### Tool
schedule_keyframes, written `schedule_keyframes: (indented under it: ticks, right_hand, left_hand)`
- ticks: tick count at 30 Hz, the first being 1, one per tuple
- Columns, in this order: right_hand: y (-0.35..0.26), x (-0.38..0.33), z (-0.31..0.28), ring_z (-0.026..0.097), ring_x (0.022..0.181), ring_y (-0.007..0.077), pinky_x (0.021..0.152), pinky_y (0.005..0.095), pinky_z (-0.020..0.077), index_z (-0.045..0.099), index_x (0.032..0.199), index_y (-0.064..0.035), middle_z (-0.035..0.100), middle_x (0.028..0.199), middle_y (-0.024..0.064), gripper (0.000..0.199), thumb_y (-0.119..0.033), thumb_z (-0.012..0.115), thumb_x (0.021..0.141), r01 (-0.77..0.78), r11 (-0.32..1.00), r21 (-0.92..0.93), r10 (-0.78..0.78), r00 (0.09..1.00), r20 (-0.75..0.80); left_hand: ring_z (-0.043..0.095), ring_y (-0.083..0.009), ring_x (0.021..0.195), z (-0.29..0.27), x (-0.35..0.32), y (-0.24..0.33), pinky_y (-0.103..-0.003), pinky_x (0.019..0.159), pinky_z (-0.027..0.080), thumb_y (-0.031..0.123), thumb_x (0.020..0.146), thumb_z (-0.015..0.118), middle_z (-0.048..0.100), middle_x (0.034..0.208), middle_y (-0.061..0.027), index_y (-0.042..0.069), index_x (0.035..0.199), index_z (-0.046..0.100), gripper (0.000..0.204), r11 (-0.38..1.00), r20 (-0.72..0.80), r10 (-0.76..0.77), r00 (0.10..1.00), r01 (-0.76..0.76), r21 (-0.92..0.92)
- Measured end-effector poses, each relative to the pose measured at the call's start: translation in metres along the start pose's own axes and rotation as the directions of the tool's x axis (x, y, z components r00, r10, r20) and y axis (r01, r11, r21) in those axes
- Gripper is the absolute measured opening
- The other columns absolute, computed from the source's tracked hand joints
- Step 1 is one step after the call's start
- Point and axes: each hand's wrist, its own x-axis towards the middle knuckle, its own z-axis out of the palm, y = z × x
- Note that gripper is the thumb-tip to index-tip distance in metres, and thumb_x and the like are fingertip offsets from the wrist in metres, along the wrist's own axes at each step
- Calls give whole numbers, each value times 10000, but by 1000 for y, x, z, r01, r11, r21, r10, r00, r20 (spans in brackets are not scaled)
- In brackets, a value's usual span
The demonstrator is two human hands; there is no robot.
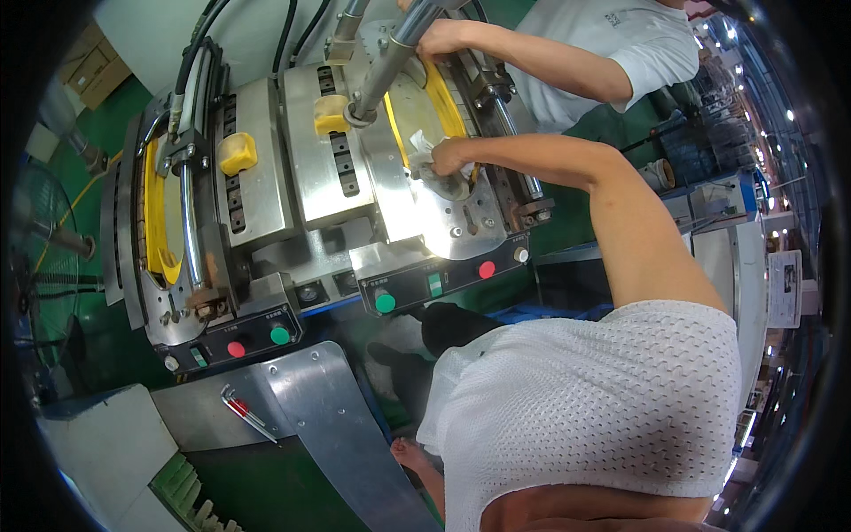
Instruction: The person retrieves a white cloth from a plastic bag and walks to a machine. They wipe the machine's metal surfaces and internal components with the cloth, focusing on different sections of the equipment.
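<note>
My right hand (450, 158) reaches up to the right half of a metal machine, fingers closed on a crumpled white cloth (422, 142). The cloth lies against the machine's round-ended metal plate (461, 223), between yellow strips (443, 97). My left hand (409, 454) hangs low, close to the edge of a grey metal panel (328, 399). It is small in view and its fingers are partly hidden, so I cannot make out their pose. A co-worker's hand (441, 38) touches the machine's far right side.
A slanted metal cylinder (394, 62) stands above the plate. Yellow blocks (238, 154) sit on the machine's steel beds. Along its front run green buttons (385, 302) and red buttons (487, 269). Pens (248, 415) lie on the lower panel. A fan (49, 230) stands left.
</note>
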Motion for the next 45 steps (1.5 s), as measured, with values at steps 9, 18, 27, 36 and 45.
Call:
schedule_keyframes:
  ticks: [9,18,27,36,45]
  right_hand:
    - [-1,-28,-7,675,973,392,803,459,539,733,984,4,713,1024,204,337,-245,595,801,43,999,-20,-44,996,-74]
    - [31,-5,29,678,945,410,849,463,518,696,983,99,687,958,300,594,-470,589,851,74,966,249,-55,995,-83]
    - [-17,-1,7,657,1022,402,876,471,510,706,1034,40,680,1087,262,492,-353,546,784,-65,996,55,67,997,-42]
    - [18,-78,-7,671,886,449,824,489,518,686,926,83,674,913,308,455,-354,564,890,-41,953,300,156,916,-371]
    - [3,-18,4,702,853,345,728,442,556,666,928,5,709,873,183,219,-186,600,843,64,996,-69,-92,832,-548]
  left_hand:
    - [570,-192,760,20,-8,53,-296,711,481,49,902,573,608,876,-98,-28,1023,583,144,951,-18,170,985,-159,265]
    - [571,-162,844,6,-23,65,-279,692,500,110,967,575,582,984,-71,1,1113,538,185,997,-82,63,995,-60,37]
    - [605,-187,918,45,-22,-77,-332,882,501,19,911,622,628,1006,-91,-31,1094,579,194,940,-43,-33,999,16,-340]
    - [511,-144,797,12,-13,74,-280,742,443,31,897,546,537,887,-45,-7,1075,542,182,985,-1,106,994,-105,139]
    - [526,-150,813,21,20,98,-304,744,464,96,937,549,550,935,-44,11,1078,537,165,993,-2,41,999,-40,111]
